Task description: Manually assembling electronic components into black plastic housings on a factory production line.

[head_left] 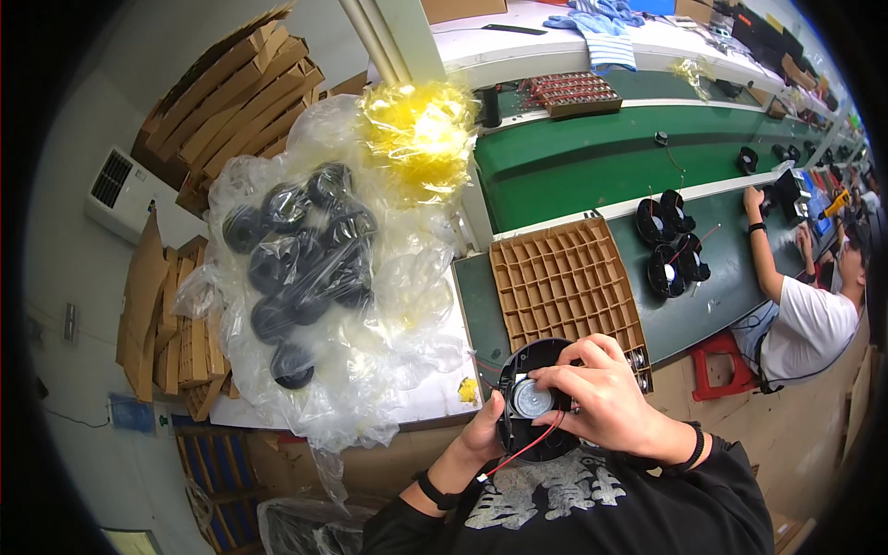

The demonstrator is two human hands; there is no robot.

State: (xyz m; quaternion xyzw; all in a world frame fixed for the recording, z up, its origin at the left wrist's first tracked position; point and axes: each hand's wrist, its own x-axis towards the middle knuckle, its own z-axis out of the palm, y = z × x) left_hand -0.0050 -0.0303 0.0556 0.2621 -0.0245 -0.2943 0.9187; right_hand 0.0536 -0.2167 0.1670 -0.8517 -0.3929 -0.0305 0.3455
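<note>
Close to my body, my left hand (479, 433) grips a round black plastic housing (548, 448) by its left side, the thumb over the rim. Inside the housing sits a small round part (532, 399) with a pale grey face, much like a little speaker. The fingers and thumb of my right hand (599, 393) pinch around this part from the right. From it a red wire (527, 450) hangs over the housing, with a small white connector (482, 478) at its end. My right hand covers much of the housing's right side.
A cardboard divider tray (564, 282) lies just beyond my hands. Clear plastic bags (407, 314) with black round housings (310, 268) cover the left table. Assembled black units (668, 270) stand on the bench by a green conveyor (573, 162). A co-worker (809, 324) sits at the right.
</note>
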